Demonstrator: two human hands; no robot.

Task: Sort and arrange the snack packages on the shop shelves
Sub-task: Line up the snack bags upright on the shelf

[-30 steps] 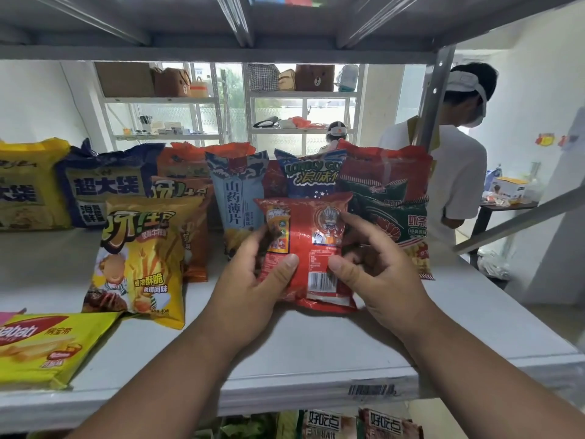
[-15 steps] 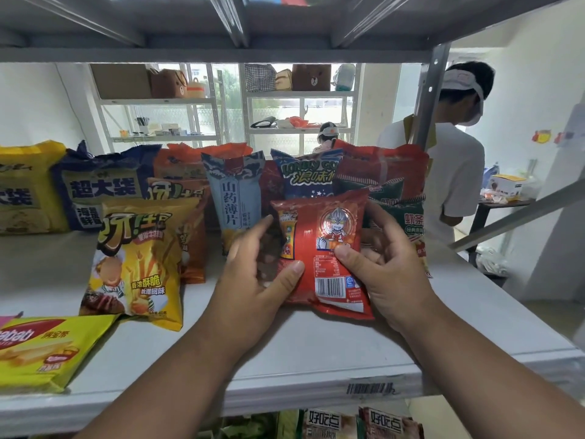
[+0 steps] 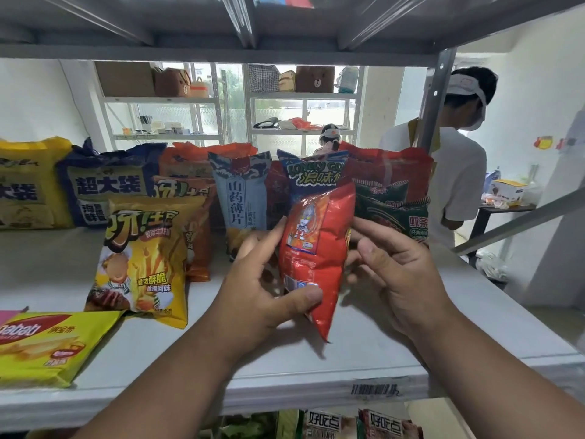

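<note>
Since the earlier frame the red snack packet [image 3: 316, 248] has turned from facing flat outward to standing edge-on and tilted, lifted off the shelf [image 3: 364, 353] between both hands. Far to the left of the left hand [image 3: 269, 296], a flat yellow wafer pack [image 3: 38, 346] lies at the shelf edge and a yellow fries bag [image 3: 142, 261] stands leaning, close enough that a swinging elbow could topple it. The left hand pinches the packet's lower edge between thumb and fingers; that thin pinch on slick foil could slip and drop the packet off the front lip. Behind it stands a blue yam-chip bag [image 3: 240, 198]. The right hand [image 3: 392, 270] curls against the packet's far side, seemingly steadying it. Just beyond the right hand, the green shrimp-stick bag [image 3: 392, 213] leans loosely, and pushing the packet back could knock it over.
</note>
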